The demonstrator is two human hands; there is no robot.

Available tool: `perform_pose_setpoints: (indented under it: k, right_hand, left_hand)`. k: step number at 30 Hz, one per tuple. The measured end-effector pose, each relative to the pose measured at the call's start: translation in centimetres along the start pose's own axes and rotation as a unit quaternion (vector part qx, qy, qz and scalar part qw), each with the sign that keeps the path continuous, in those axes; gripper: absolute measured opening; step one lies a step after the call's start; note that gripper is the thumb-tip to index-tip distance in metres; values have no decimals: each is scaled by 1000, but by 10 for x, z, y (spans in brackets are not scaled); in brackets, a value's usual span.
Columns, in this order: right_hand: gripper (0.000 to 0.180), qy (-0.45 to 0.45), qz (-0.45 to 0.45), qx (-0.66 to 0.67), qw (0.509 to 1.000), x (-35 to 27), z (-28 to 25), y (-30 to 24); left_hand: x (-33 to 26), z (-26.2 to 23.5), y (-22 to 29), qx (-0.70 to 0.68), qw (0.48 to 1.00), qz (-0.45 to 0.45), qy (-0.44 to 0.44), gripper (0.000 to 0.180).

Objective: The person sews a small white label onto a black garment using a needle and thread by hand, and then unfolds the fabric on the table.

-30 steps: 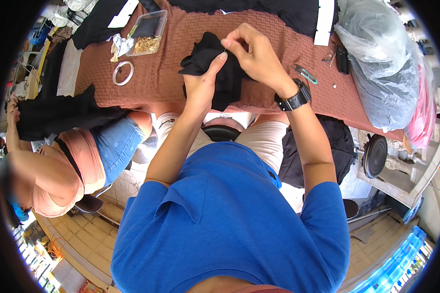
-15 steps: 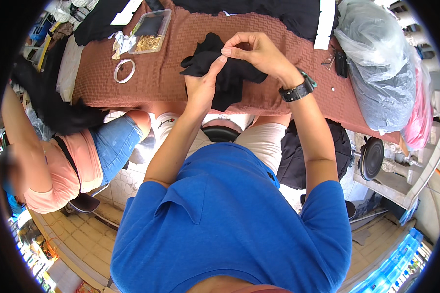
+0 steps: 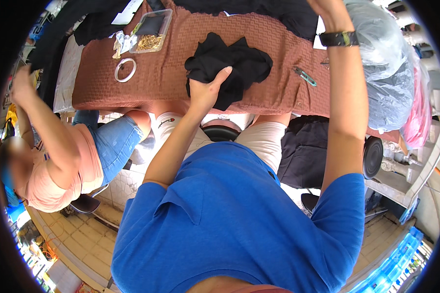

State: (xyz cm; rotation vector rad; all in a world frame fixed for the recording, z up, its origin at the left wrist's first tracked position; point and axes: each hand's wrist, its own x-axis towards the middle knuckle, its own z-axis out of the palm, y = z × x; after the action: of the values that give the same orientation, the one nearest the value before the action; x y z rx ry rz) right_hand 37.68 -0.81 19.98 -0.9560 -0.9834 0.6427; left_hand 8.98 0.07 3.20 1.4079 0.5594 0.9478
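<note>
A crumpled black cloth (image 3: 249,61) lies at the middle of the brown-covered table. My left hand (image 3: 205,93) grips its near left edge, thumb on top and fingers hidden in the folds. My right hand (image 3: 331,15) is raised at the top right, far from the cloth, beside a white strip and the grey plastic bag. The upper frame edge cuts off its fingers, so what they do is hidden. Between the cloth and my right forearm lies a pair of green thread snips (image 3: 305,76).
A clear plastic box (image 3: 151,43) of gold-coloured small pieces and a white ring (image 3: 125,70) sit left of the cloth. Black fabric (image 3: 264,12) spans the table's far side. A large grey plastic bag (image 3: 384,73) stands right. At left, a co-worker (image 3: 68,156) raises both arms.
My right hand has left the left thumb and swung up and right. The thread snips, earlier mostly behind my wrist, now show fully. The co-worker's arms and dark fabric have shifted upward.
</note>
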Motion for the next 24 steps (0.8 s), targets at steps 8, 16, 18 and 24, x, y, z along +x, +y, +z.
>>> perform_pose_setpoints:
  k: [8,16,18,24]
  right_hand:
    - [16,-20,-73,-90,993,32,-22,-29]
    - [11,37,-105,-10,994,29,-34,0]
    - [10,50,-106,7,993,31,-39,10]
    - [19,102,131,-201,965,-16,-48,96]
  left_hand:
    - [3,-3,8,26,999,20,-30,13]
    - [6,-12,-1,50,998,21,-33,12]
    - [11,-13,-6,51,997,44,-33,16]
    - [21,-36,-44,-67,961,-269,-24,46]
